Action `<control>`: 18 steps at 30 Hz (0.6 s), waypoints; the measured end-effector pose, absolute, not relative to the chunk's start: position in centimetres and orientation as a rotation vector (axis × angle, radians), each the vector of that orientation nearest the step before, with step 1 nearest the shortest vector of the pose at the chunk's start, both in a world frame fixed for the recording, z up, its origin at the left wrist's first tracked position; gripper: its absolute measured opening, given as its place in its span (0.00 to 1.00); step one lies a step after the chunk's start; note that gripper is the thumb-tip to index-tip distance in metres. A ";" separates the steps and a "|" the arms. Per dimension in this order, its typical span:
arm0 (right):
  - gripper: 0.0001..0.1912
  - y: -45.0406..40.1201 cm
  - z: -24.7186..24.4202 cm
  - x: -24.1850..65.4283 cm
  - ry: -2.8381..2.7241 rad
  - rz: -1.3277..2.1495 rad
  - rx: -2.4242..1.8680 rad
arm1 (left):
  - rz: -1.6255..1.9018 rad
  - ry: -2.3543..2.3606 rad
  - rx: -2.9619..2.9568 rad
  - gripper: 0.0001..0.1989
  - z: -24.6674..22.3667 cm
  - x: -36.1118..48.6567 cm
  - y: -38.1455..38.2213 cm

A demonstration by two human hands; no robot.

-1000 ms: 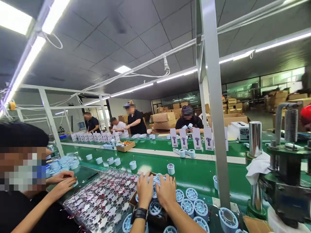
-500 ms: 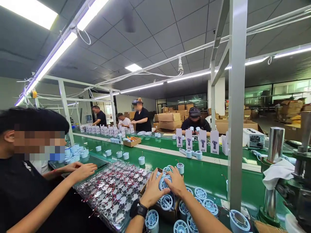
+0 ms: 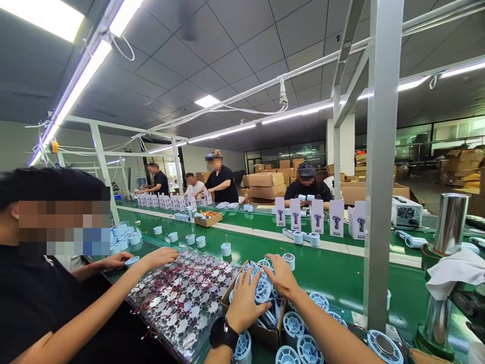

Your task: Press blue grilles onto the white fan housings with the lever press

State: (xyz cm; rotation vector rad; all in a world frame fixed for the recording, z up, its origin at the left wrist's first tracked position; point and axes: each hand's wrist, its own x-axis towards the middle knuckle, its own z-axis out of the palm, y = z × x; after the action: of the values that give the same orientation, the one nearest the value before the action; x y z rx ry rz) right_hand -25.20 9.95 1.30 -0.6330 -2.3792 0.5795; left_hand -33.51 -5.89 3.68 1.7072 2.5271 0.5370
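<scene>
A cardboard box (image 3: 268,335) full of light blue ring-shaped plastic parts (image 3: 262,289) stands before me on the green bench. Over its left side lies my left hand (image 3: 245,299), fingers spread on the parts, a dark watch on the wrist. My right hand (image 3: 281,275) reaches across the box's far right side with its fingers apart, touching or just above the parts. Neither hand is closed round anything. Round blue housings (image 3: 293,326) stand right of the box and in front of it. One more housing (image 3: 288,261) with a wire is just beyond my right hand.
On the left, a tray of silvery discs with red wires (image 3: 185,298) lies beside a person (image 3: 41,298) holding a blue part. A metal post (image 3: 382,167) and a press (image 3: 441,283) rise at the right. White printed boxes (image 3: 317,216) line the far side.
The view has shifted slightly. My hands remain over the box, the left one now flatter and further from the right. The neighbouring person's hand has reached further over the tray, and a blue part now shows there.
</scene>
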 end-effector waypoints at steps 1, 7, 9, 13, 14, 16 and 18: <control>0.22 10.5 1.4 -25.5 -2.352 0.567 -0.694 | 0.550 2.535 1.706 0.43 3.5 -33.4 -5.9; 0.19 11.2 -0.1 -26.5 -2.487 0.642 -0.730 | 0.552 2.531 1.667 0.45 1.9 -32.1 -7.4; 0.17 10.6 -1.4 -26.1 -2.516 0.659 -0.729 | 0.558 2.525 1.661 0.48 1.3 -31.5 -8.2; 0.14 10.5 -2.9 -25.2 -2.561 0.662 -0.744 | 0.641 2.500 1.728 0.49 0.8 -30.9 -9.1; 0.13 10.6 -2.9 -24.8 -2.572 0.661 -0.743 | 0.644 2.503 1.740 0.48 0.9 -30.8 -9.2; 0.15 10.5 -2.1 -24.0 -2.575 0.660 -0.735 | 0.607 2.528 1.733 0.48 1.3 -30.5 -9.1; 0.18 10.4 -0.6 -23.2 -2.539 0.653 -0.730 | 0.547 2.551 1.711 0.48 1.9 -30.4 -8.8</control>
State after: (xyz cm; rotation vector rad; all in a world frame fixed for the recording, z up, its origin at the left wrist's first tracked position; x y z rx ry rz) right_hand -23.19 10.38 -0.64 -0.7303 -2.5392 0.6530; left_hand -30.40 -8.75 1.93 1.7110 2.5512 0.5469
